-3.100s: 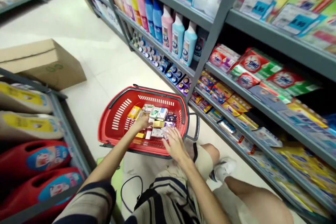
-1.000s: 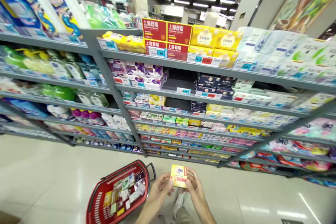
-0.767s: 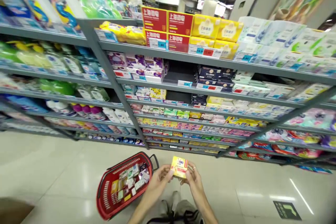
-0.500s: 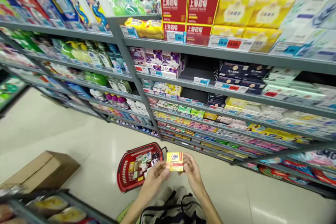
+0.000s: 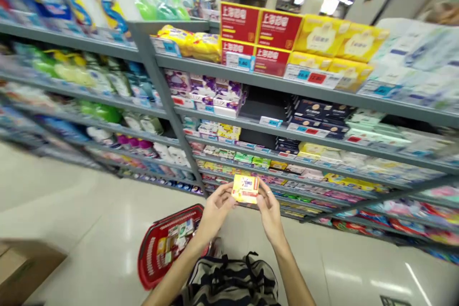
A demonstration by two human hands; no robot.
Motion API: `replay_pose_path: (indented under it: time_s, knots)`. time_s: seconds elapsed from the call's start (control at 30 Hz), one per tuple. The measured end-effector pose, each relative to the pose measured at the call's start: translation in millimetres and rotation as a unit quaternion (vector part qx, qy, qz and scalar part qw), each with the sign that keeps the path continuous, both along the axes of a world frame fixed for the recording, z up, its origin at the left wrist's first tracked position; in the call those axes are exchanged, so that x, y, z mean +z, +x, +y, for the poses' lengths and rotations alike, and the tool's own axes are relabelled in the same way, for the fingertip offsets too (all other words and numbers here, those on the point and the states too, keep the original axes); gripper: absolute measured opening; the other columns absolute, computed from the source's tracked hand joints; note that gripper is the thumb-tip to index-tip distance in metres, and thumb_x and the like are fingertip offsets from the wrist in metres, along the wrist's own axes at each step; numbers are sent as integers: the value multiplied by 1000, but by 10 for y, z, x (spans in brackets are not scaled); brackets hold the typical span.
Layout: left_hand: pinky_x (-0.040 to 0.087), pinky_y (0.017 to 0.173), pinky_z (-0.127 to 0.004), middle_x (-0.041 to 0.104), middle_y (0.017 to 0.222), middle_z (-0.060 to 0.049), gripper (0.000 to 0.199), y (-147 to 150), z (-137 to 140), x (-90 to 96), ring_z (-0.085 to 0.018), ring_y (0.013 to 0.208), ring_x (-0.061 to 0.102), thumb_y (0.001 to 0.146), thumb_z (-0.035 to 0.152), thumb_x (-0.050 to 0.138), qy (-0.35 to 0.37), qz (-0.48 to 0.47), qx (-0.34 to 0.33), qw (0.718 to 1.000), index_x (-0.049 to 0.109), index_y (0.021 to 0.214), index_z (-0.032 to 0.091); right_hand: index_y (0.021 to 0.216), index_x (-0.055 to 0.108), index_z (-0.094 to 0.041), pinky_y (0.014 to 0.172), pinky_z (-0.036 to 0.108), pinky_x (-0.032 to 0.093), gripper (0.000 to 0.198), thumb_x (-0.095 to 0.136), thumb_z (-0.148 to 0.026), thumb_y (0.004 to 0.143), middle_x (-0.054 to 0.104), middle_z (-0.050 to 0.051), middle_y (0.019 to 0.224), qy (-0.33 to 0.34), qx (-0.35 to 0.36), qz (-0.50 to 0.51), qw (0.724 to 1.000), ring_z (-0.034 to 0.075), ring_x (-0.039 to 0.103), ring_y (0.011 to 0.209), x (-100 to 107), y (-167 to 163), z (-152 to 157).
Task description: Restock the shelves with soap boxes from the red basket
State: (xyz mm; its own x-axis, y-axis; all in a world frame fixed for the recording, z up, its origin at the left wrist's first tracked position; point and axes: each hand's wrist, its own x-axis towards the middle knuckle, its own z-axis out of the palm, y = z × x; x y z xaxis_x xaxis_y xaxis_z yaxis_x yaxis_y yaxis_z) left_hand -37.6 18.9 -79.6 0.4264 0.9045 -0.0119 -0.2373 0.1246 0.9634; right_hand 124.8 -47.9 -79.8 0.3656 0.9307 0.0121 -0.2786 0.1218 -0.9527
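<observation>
A small yellow pack of OMO soap (image 5: 245, 189) is held up in front of me, its printed front towards me. My left hand (image 5: 216, 204) grips its left side, thumb near the lower corner. On the right side, my right hand (image 5: 268, 204) pinches it between thumb and fingers; a ring shows on one finger. Below and to the left, a red shopping basket (image 5: 142, 253) stands on the floor with several small boxes and packs inside. My left forearm hides part of the basket.
Ahead runs a long grey shelf unit (image 5: 201, 68) stocked with boxed soaps, red cartons (image 5: 239, 23), yellow boxes (image 5: 319, 36) and bottles at the left. A cardboard box (image 5: 27, 267) sits on the floor at lower left. A striped bag (image 5: 233, 277) is against my body.
Both hands have raised the soap pack, bringing it in front of the lower shelves. The camera view has shifted, so the basket and cardboard box appear further left and lower.
</observation>
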Motion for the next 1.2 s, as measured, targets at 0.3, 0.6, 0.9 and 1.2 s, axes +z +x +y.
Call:
replay_pose_path:
  time_s: [0.3,0.6,0.9,1.2]
  knots:
    - [56,72,-30,75,99,-8,66,263,245,-91,-19,77,67,79,61,82,-47,10,-119,992,68,127,18,141,61,-27,78,29,60,60,77,-52,89,77,5,107,33,-157,5,987,18,71,91,70,-30,-119]
    - [56,71,-28,75,102,-7,62,233,422,-432,-18,76,67,77,61,85,-117,24,-136,984,69,120,20,124,67,-25,68,27,58,50,80,-55,86,78,3,96,-33,-211,21,977,17,70,84,-295,-182,-12]
    - [54,71,-24,74,105,-7,57,7,633,-739,-14,82,66,78,51,86,-182,21,-150,972,67,121,19,129,69,-24,75,32,61,49,75,-53,90,78,8,118,-142,-183,-3,973,19,70,89,-539,-265,192]
    - [56,87,-30,73,113,-9,58,-166,760,-1306,-20,98,68,83,46,84,-197,83,-113,970,69,131,18,130,73,-24,78,34,62,46,73,-51,92,76,8,128,-219,-108,-36,969,20,70,95,-1077,-198,395]
